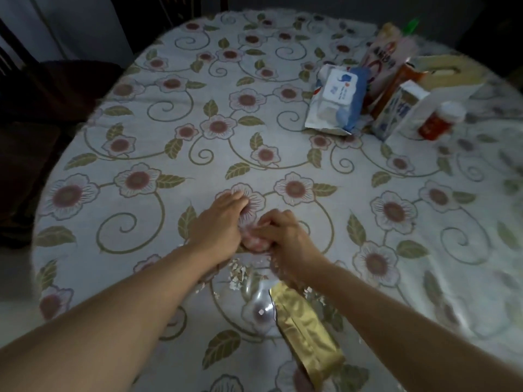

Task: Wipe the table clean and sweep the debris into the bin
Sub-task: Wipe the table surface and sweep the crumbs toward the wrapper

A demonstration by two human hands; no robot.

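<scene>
The round table has a white cloth with a flower print under a clear cover. My left hand lies flat on it, fingers together and pointing away. Right beside it, my right hand is closed on a small pinkish crumpled wipe pressed to the table between both hands. Pale crumbs and paper scraps lie scattered just behind my hands. A gold foil packet lies near the front edge, partly under my right forearm. No bin is in view.
At the back right stand a wet-wipe pack, a pink bag, an orange carton, a white and blue box, a red bottle with a white cap and a tissue box. A dark chair stands at the left.
</scene>
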